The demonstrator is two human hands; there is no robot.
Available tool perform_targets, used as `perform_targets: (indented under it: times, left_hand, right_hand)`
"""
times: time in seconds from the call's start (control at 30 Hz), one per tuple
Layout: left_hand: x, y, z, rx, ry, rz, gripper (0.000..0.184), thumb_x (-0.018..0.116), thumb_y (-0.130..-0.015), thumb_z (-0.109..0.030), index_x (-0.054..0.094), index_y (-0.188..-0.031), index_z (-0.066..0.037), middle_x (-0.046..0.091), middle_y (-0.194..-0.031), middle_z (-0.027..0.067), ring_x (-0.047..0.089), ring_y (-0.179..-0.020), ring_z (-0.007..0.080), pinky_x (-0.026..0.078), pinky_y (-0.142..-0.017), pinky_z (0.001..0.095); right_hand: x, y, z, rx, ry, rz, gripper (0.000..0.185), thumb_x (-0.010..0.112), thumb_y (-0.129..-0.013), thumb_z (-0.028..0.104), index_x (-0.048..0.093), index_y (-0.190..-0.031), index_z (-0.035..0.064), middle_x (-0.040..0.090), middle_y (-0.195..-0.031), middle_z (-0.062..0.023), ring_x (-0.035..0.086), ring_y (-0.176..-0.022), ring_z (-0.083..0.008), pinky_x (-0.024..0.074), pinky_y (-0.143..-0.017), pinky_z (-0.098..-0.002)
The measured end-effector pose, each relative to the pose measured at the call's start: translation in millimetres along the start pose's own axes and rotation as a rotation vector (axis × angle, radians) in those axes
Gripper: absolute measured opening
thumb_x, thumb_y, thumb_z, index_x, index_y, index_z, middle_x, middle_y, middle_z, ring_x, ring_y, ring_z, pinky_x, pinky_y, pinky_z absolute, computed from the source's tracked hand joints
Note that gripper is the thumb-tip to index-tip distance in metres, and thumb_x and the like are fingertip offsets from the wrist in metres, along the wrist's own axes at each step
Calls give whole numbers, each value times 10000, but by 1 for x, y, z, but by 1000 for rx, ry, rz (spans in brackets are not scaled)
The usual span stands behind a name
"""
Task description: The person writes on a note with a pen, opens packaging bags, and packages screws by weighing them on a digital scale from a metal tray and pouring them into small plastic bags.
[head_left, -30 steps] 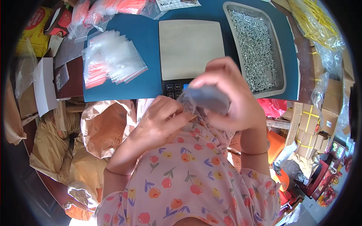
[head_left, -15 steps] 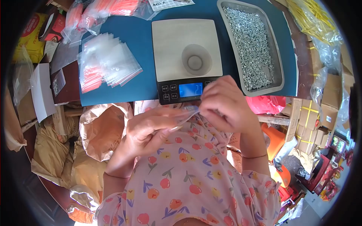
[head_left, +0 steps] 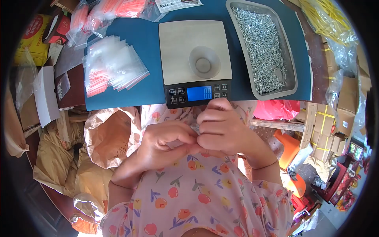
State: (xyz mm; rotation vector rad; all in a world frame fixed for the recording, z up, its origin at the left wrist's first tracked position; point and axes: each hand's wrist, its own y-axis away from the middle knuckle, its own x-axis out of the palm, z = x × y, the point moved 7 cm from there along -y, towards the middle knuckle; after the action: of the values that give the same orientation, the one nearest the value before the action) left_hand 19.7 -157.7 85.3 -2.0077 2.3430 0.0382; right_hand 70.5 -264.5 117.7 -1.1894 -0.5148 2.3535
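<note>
Head view: both hands close on a small clear plastic bag below the scale

The small clear plastic bag (head_left: 194,126) lies between the two hands, at the upper side of where they meet; only a sliver shows and the fingers cover the rest. From the bag, the left hand (head_left: 167,142) is at about 8 o'clock, its fingers curled and its thumb reaching across to the right hand's fingers. The right hand (head_left: 222,128) is at 3 o'clock, clenched with its knuckles upward, gripping the plastic. The hands touch each other in front of the pale pink garment with a cherry and flower print (head_left: 185,189); the bag's contents cannot be made out.

At 12 o'clock from the hands, on the blue table surface (head_left: 152,89), sits the black digital scale with a beige square plate and a lit blue display (head_left: 179,39). A round grey translucent cup (head_left: 204,62) stands upright on its plate, towards 5 o'clock of the plate's middle. At 1 o'clock from the hands, beside the scale, a long grey metal tray (head_left: 293,67) holds many small silvery screws (head_left: 264,55). Between 10 and 11 o'clock lies a fanned stack of clear zip bags with red edges (head_left: 122,65). At 9 o'clock, below table level, stands an open brown paper bag (head_left: 110,134).
</note>
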Motion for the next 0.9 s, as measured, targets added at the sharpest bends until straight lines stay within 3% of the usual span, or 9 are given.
perform_targets:
  times: [0.23, 0.33, 0.43, 0.5, 0.6, 0.7, 0.73, 0.77, 0.9]
  left_hand:
    - [-24, 11, 14, -69, 179, -170, 127, 731, -668, 88, 636, -696, 9, 680, -887, 203, 668, -904, 277, 535, -800, 353]
    - [-32, 15, 17, 0, 234, -162, 153, 719, -678, 114, 653, -778, 18, 673, -936, 196, 656, -948, 288, 568, -782, 363]
    - [-55, 30, 27, -35, 397, -183, 121, 695, -708, 109, 659, -793, 30, 671, -946, 201, 657, -939, 294, 574, -760, 355]
    - [-78, 47, 25, -103, 252, -158, 98, 667, -749, 91, 673, -837, 49, 679, -912, 191, 675, -847, 255, 571, -732, 325]
    - [-114, 84, 30, -298, 40, -314, 120, 668, -749, 91, 679, -866, 64, 688, -853, 175, 674, -761, 198, 553, -691, 289]
    - [-136, 109, 42, -568, -335, -338, 143, 668, -787, 8, 684, -920, 57, 689, -795, 145, 655, -724, 162, 524, -670, 262]
    - [-141, 113, 44, -656, -467, -325, 149, 668, -795, -12, 686, -928, 54, 689, -781, 136, 651, -715, 155, 521, -670, 260]
    - [-144, 118, 53, -706, -506, -318, 212, 659, -813, -54, 672, -1005, 35, 691, -819, 115, 644, -736, 144, 520, -672, 267]
    - [-132, 102, 55, -688, -446, -424, 267, 665, -820, -68, 645, -1067, 31, 684, -903, 110, 642, -798, 148, 523, -691, 276]
  right_hand:
    - [-13, 10, -1, 45, -18, -111, 310, 759, -667, 274, 493, -625, 120, 504, -665, 14, 584, -778, -143, 385, -763, -323]
    - [-7, 11, -12, 79, -118, -65, 239, 735, -717, 235, 537, -690, 104, 535, -696, -10, 593, -781, -188, 395, -773, -352]
    - [-29, 21, -51, 260, -81, -146, 136, 664, -791, 175, 578, -833, 79, 581, -805, -57, 586, -869, -255, 403, -813, -382]
    - [-61, 43, -87, 455, 309, -209, 273, 578, -841, 172, 560, -1086, 54, 568, -1092, -144, 512, -1050, -331, 386, -913, -410]
    - [-96, 87, -137, 698, 657, -283, 378, 543, -897, 294, 521, -1190, 57, 529, -1188, -182, 494, -1110, -354, 377, -928, -440]
    - [-88, 111, -160, 844, 970, -128, 388, 540, -899, 343, 524, -1168, 63, 525, -1169, -184, 509, -1070, -348, 399, -887, -455]
    - [-88, 110, -159, 864, 947, -127, 369, 542, -896, 347, 531, -1132, 63, 536, -1136, -172, 516, -1048, -344, 404, -865, -464]
    - [-88, 106, -158, 882, 924, -126, 352, 543, -893, 351, 538, -1097, 64, 548, -1103, -160, 523, -1027, -340, 409, -844, -474]
    - [-87, 98, -156, 889, 917, -82, 298, 552, -882, 338, 538, -946, 48, 582, -908, -132, 554, -876, -340, 435, -736, -480]
